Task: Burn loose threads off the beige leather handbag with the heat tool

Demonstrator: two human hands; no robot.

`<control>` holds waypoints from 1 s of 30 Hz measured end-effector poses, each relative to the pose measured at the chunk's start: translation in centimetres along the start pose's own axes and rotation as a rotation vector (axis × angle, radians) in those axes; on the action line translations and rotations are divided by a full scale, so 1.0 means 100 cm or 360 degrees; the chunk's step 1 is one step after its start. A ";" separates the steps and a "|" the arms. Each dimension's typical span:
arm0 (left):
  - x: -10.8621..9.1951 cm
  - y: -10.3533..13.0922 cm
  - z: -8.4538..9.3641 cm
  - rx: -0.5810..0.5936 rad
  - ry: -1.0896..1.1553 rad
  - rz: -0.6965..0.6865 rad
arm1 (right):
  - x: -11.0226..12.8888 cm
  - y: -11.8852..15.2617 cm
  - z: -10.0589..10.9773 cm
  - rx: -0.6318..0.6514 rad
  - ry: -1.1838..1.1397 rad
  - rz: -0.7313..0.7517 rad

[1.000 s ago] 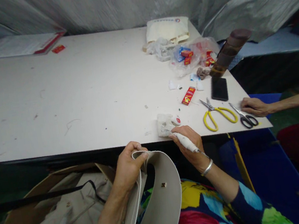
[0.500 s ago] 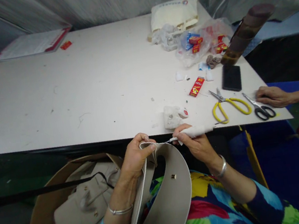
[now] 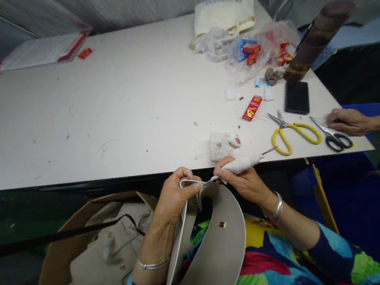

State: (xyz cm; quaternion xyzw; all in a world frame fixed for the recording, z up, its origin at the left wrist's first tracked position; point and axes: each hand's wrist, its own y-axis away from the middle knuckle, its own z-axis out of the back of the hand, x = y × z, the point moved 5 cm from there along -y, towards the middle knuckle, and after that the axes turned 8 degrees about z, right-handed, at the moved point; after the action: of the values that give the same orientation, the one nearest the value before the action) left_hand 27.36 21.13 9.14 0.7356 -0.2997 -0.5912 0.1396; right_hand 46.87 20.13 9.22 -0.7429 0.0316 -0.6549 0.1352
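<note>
My left hand (image 3: 176, 194) pinches the upper edge of a beige bag (image 3: 222, 251), thumb on top. The bag hangs open over my lap, and a small gold-coloured metal fitting shows on its curved flap. In my right hand (image 3: 243, 182) is a white-wrapped tool (image 3: 244, 163) with a thin metal rod sticking out of its right end. Its narrow left end meets the bag's edge close to my left thumb; the exact contact is too small to make out. Just beyond, at the table's edge, lies a crumpled white wad (image 3: 220, 145).
On the white table (image 3: 99, 103) lie yellow-handled scissors (image 3: 294, 132), black-handled scissors (image 3: 332, 136), a phone (image 3: 296, 97) and a red packet (image 3: 252, 108). Another person's hand (image 3: 349, 121) rests at the right edge. A cardboard box (image 3: 53, 275) of beige bags stands at left.
My right hand has moved slightly left with the tool, bringing its narrow end closer to my left thumb. My left hand keeps its hold on the bag; the view has shifted slightly.
</note>
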 end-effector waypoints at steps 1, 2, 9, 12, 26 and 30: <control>0.001 0.000 0.000 0.0001 0.0003 0.0000 | 0.000 0.000 0.000 0.0007 0.0007 0.0004; 0.001 0.000 -0.001 0.0003 0.0005 -0.0002 | -0.001 0.000 -0.001 0.0009 0.0018 0.0009; 0.004 0.001 -0.002 -0.0056 -0.0018 -0.0045 | 0.000 -0.001 -0.003 -0.0060 0.0177 0.0097; 0.002 0.002 0.000 -0.0139 -0.0052 -0.0091 | 0.008 0.001 -0.006 0.0059 0.0474 0.0340; -0.002 0.005 0.006 -0.0292 -0.0184 -0.0117 | 0.029 0.031 0.013 0.0107 0.0734 0.0765; -0.006 0.015 0.008 -0.0318 -0.0108 -0.0072 | -0.006 0.024 0.065 -0.0644 0.0698 0.0475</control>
State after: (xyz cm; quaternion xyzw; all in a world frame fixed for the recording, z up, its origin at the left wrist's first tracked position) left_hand 26.10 20.40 10.26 0.7043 -0.2270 -0.6456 0.1888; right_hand 53.47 19.01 7.34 -0.5831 0.2979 -0.7527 0.0693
